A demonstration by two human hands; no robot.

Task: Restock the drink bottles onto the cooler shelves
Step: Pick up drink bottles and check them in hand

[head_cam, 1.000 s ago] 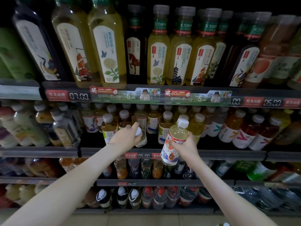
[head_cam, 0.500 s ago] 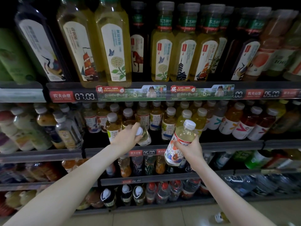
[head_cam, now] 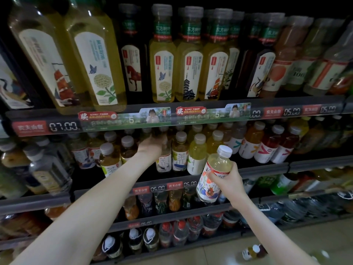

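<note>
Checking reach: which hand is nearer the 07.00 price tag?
Left. The left hand is below-right of the 07.00 price tag; the right hand, holding a bottle, is farther right and lower.

The bare left arm runs from the lower left to mid-frame, left hand [head_cam: 152, 145] stretched forward, its fingers lost in shadow. The right arm rises from the lower right. The right hand [head_cam: 231, 178] grips a bottle [head_cam: 208, 186], fingers curled round it.
</note>
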